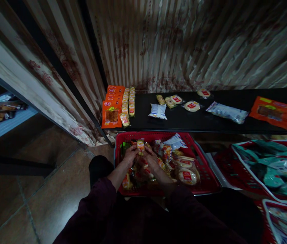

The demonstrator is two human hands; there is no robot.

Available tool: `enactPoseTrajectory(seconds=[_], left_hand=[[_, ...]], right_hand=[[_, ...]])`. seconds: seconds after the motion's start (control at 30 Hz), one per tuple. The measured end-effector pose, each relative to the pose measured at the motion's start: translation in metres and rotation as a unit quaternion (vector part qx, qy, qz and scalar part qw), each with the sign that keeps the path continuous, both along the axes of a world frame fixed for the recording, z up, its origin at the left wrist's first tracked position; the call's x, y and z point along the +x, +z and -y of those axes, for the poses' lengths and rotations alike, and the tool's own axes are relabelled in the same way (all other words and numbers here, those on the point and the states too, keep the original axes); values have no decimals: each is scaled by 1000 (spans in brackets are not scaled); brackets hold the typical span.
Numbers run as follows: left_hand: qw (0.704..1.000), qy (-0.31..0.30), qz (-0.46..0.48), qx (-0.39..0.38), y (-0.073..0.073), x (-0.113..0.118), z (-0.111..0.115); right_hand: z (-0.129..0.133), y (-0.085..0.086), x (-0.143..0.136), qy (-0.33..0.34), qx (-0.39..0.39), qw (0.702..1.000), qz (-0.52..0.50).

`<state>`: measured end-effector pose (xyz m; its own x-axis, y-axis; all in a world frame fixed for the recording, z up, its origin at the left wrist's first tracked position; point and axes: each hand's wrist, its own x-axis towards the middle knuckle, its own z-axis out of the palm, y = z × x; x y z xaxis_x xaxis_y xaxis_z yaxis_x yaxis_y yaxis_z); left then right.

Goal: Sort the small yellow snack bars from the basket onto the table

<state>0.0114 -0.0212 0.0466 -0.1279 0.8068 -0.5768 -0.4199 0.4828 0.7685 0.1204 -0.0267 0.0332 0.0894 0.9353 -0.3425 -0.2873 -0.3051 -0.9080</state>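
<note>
Over the red basket (194,149), a small wrapped snack (140,145) with a yellow and red label is held between my two hands. My left hand (131,155) pinches it from the left, and my right hand (150,157) grips its right side. Beneath them the basket holds mixed packaged snacks: round flat cakes (187,177) in clear wrap, a blue-white packet (176,141) and several smaller packs. On the black shelf (138,122) ahead, orange packets (112,110) stand in an overlapping row beside two columns of small yellow wrapped snacks (131,105).
Loose on the shelf lie a white packet (158,111), wrapped round cakes (192,106), a long blue-white packet (227,112) and an orange packet (270,112). To the right stands a basket of teal packets (275,166). A striped curtain (143,47) hangs behind.
</note>
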Motion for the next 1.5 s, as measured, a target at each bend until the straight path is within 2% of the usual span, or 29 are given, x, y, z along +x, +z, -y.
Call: enactPoseTrajectory(seconds=[0.23, 0.57, 0.83, 1.0, 1.13, 1.5], left_hand=[[999, 18, -8, 38, 5, 3, -2], [994, 32, -26, 102, 15, 3, -16], [977, 60, -121, 164, 30, 1, -29], [983, 35, -86, 155, 37, 0, -29], [979, 40, -88, 179, 42, 1, -30], [964, 39, -140, 222, 42, 0, -48]], right_hand=[[-4, 5, 2, 13, -5, 1000, 2], [-21, 22, 2, 23, 77, 994, 67], [-42, 30, -5, 1, 103, 993, 57], [-48, 35, -6, -12, 118, 992, 52], [-52, 41, -4, 0, 148, 987, 68], [-72, 40, -10, -7, 173, 983, 58]])
